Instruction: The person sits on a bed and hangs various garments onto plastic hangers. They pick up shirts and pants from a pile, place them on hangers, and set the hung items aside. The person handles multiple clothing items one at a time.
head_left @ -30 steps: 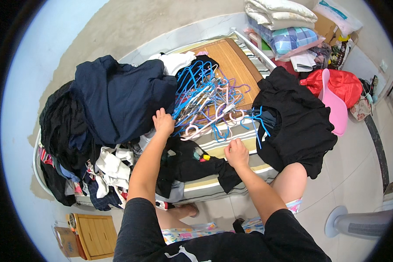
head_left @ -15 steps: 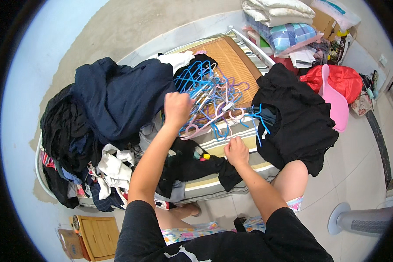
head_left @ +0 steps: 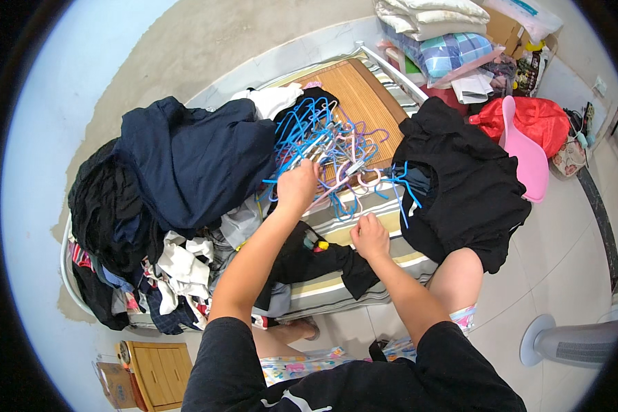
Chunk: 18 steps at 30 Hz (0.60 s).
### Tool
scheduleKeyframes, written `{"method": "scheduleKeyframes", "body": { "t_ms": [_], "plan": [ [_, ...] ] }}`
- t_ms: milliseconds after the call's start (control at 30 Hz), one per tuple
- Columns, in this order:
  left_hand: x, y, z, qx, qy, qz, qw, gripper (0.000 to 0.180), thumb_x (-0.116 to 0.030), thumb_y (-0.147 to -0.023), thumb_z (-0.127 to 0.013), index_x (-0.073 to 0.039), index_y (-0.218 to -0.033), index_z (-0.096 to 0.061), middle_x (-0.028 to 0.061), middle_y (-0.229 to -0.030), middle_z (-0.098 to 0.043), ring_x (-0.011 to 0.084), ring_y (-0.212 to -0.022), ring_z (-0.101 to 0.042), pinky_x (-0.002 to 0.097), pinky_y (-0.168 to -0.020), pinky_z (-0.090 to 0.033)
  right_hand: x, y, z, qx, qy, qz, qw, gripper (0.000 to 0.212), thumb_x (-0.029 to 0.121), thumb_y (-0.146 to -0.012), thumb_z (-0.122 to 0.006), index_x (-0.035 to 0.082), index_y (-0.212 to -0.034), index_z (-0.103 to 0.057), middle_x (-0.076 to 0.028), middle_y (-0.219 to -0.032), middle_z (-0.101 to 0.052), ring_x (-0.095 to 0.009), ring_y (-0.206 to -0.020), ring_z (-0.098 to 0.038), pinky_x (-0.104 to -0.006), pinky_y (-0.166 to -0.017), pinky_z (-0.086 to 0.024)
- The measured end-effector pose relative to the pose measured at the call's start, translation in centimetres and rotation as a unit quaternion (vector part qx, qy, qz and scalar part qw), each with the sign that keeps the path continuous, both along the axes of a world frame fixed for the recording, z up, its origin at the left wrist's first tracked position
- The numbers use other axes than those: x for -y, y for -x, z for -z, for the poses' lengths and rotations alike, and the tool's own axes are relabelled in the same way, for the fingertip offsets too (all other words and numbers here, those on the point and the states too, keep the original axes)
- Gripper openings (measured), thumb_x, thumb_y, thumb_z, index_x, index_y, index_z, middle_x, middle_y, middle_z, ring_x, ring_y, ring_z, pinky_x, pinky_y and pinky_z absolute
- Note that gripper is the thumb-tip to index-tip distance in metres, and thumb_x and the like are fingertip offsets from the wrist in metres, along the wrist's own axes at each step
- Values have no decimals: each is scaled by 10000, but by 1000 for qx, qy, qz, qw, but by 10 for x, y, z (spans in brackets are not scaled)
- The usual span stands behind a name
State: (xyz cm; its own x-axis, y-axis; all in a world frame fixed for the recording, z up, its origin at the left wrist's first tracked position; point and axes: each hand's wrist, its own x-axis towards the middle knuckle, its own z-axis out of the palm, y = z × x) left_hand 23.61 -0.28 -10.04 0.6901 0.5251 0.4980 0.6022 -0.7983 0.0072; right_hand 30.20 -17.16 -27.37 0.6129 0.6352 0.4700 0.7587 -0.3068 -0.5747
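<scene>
My left hand (head_left: 299,184) is closed at the near left side of a tangled heap of blue, pink and purple clothes hangers (head_left: 350,141). What its curled fingers hold, if anything, is hidden. My right hand (head_left: 371,237) is a loose fist over the striped sheet (head_left: 398,255), just nearer than the hangers; I cannot make out anything in it. To its right lies a black shirt (head_left: 460,182), with blue hangers (head_left: 406,184) at its left edge. Between my forearms another black garment (head_left: 323,264) lies across the bed.
A wooden-slat mat (head_left: 367,96) lies under the hangers. Clothes pile up on the left, topped by a navy garment (head_left: 196,161), with white clothes (head_left: 185,264) lower down. A pink chair (head_left: 527,168) stands at the right, and a grey tower fan (head_left: 577,347) at the lower right.
My left hand has moved right and slightly nearer, from beside the navy garment onto the hanger heap's edge. My right hand has stayed nearly in place.
</scene>
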Motion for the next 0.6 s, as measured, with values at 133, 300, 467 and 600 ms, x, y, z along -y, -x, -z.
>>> {"method": "scheduleKeyframes", "body": {
  "t_ms": [133, 300, 467, 600],
  "plan": [
    [10, 8, -24, 156, -82, 0, 984, 289, -251, -948, -617, -73, -746, -512, 172, -577, -580, 387, -531, -601, 479, -478, -455, 1, 1, 2, -1, 4, 0, 1000, 139, 174, -797, -653, 74, -826, -560, -120, -856, -531, -327, -794, -609, -471, -648, -530],
    [78, 54, -22, 324, -30, 113, 939, 251, -100, -914, -620, -54, -709, -482, 160, -596, -482, 373, -528, -505, 461, -484, -347, 1, 3, 1, -2, -3, 4, 1000, 136, 178, -797, -650, 78, -824, -562, -122, -860, -535, -334, -789, -611, -476, -645, -527],
    [170, 117, 12, 364, -24, 223, 904, 116, -30, -808, -557, -4, -726, -479, 141, -633, -459, 328, -513, -445, 411, -473, -344, 2, 3, -2, -34, -31, 3, 999, 132, 187, -807, -654, 102, -763, -562, -107, -828, -556, -358, -745, -612, -498, -632, -487],
    [203, 146, 28, 345, -5, 269, 899, 201, -132, -835, -561, -45, -711, -430, 117, -625, -449, 297, -491, -430, 403, -467, -324, 7, -11, -2, -135, 0, -46, 990, 170, 265, -875, -600, 106, -843, -650, -116, -925, -618, -368, -854, -630, -497, -742, -498]
  ]
}}
